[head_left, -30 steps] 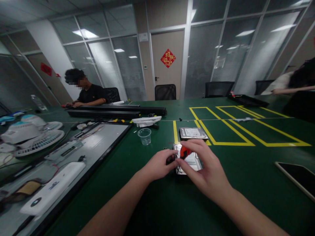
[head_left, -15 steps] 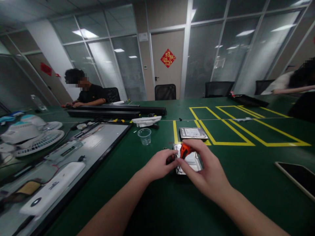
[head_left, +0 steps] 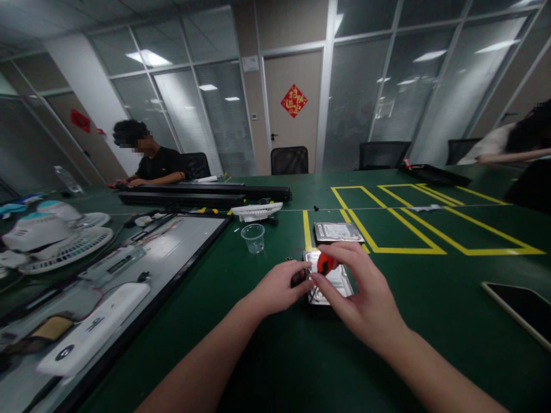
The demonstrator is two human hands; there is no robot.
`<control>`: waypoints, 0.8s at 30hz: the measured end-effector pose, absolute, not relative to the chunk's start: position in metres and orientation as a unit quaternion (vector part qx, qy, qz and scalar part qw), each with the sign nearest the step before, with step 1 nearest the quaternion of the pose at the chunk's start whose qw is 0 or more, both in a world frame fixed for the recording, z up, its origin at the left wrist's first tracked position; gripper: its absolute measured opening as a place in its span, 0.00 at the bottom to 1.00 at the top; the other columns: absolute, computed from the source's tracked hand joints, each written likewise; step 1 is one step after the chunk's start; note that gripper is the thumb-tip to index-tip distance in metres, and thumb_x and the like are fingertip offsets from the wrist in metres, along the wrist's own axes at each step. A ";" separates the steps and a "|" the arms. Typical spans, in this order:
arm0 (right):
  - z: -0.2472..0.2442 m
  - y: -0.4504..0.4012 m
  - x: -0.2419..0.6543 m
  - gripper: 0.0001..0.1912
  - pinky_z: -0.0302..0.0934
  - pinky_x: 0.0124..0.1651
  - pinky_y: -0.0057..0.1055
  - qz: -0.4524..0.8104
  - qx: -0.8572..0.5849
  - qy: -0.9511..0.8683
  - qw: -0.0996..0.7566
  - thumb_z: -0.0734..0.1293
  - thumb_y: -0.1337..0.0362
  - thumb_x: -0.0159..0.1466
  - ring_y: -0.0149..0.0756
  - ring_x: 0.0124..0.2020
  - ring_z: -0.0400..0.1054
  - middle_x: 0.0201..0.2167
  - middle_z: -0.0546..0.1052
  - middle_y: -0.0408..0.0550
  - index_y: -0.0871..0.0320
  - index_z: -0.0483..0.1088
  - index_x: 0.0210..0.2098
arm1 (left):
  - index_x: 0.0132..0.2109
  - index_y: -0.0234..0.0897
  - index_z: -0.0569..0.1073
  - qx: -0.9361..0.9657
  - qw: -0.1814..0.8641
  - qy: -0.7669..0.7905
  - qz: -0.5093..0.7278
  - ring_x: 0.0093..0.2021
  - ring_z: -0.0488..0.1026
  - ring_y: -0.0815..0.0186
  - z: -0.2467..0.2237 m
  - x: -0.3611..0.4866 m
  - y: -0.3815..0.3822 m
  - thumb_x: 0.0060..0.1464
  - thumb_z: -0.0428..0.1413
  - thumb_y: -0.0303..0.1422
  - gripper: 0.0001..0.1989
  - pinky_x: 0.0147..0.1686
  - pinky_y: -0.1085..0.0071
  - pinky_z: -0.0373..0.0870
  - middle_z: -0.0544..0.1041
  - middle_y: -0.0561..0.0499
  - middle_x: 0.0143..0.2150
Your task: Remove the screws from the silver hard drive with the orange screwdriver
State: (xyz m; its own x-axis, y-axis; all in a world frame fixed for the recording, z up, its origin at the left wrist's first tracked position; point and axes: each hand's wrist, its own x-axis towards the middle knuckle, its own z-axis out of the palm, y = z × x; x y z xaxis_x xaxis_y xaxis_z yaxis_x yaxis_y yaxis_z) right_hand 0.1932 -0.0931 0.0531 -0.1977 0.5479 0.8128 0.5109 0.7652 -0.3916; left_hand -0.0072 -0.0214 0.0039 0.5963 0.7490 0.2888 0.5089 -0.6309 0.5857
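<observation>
A silver hard drive (head_left: 339, 281) lies flat on the green table, partly covered by both hands. My right hand (head_left: 365, 292) grips the orange and black handle of a screwdriver (head_left: 326, 264) between thumb and fingers, above the drive. The screwdriver's tip is hidden. At the drive's left edge is my left hand (head_left: 278, 287), its thumb and fingers pinched close to the screwdriver. Something dark shows between those fingers, too small to make out. Just behind lies a second hard drive (head_left: 339, 232).
A clear plastic cup (head_left: 253, 240) stands left of the drives, with a white fan-like part (head_left: 257, 212) behind it. An opened flat panel (head_left: 189, 235) fills the left side. A phone (head_left: 520, 310) lies at right. Two people sit across the table.
The screwdriver handle has turned and tilted slightly in my right hand, with a small shift of the fingers. My left hand stays in place.
</observation>
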 end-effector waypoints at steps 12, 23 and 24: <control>0.052 -0.092 0.193 0.21 0.76 0.55 0.43 0.023 -0.330 -0.780 0.532 0.70 0.67 0.71 0.45 0.54 0.75 0.54 0.75 0.54 0.50 0.70 0.62 | 0.52 0.39 0.80 0.862 0.233 0.361 0.271 0.46 0.76 0.58 0.004 -0.007 -0.022 0.69 0.59 0.40 0.12 0.46 0.65 0.71 0.81 0.47 0.49; 0.049 -0.094 0.193 0.23 0.75 0.56 0.43 0.062 -0.343 -0.773 0.530 0.67 0.68 0.71 0.45 0.55 0.76 0.56 0.77 0.55 0.51 0.65 0.64 | 0.54 0.39 0.80 0.861 0.228 0.373 0.261 0.43 0.76 0.58 0.005 -0.008 -0.021 0.68 0.60 0.39 0.13 0.42 0.66 0.70 0.81 0.46 0.47; 0.050 -0.093 0.193 0.22 0.74 0.57 0.43 0.054 -0.341 -0.776 0.528 0.68 0.67 0.71 0.45 0.55 0.76 0.55 0.77 0.54 0.51 0.66 0.64 | 0.54 0.39 0.80 0.861 0.230 0.369 0.265 0.43 0.76 0.58 0.005 -0.008 -0.021 0.68 0.60 0.39 0.13 0.43 0.66 0.70 0.81 0.47 0.47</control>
